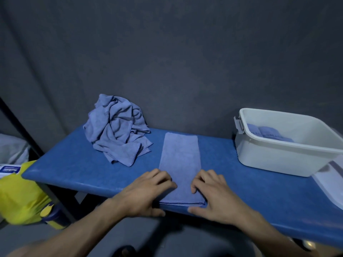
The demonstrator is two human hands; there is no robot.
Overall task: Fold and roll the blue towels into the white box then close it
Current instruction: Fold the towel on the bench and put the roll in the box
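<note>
A blue towel (180, 154), folded into a long narrow strip, lies on the blue table (74, 164) and runs away from me. My left hand (146, 193) and my right hand (217, 197) hold its near end at the table's front edge, curled fingers on top and thumbs at the edge. That near end looks slightly thickened. A crumpled pile of blue towels (117, 128) sits at the back left. The open white box (278, 158) stands at the right, with rolled blue towels (267, 133) inside against its left wall.
A pale, translucent flat piece (332, 175), perhaps the lid, lies right of the box at the frame edge. A yellow bag (20, 197) sits below the table's left end. A dark curtain hangs close behind the table.
</note>
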